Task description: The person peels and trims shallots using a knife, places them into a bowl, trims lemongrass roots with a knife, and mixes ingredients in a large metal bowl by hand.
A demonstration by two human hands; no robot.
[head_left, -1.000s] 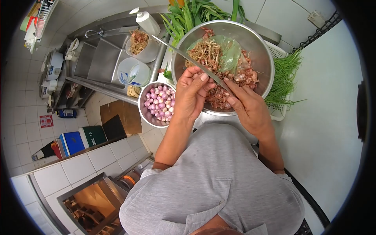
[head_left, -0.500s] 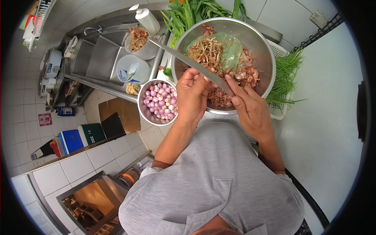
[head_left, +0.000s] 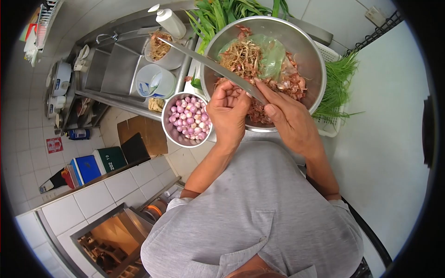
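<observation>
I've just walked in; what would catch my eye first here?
Probably the long knife, held in the right hand and slanting across the large metal bowl of papery peelings. Next, the pink-purple bulbs in a smaller bowl to its left, then bright green leaves beyond the large bowl.

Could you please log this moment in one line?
right hand: holds knife; left hand: at blade, fingers curled; small bowl: peeled shallots; large bowl: skins

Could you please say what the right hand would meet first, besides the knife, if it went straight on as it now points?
Probably the stringy roots in the steel bowl; depth is unclear, so the right hand might pass above.
</observation>
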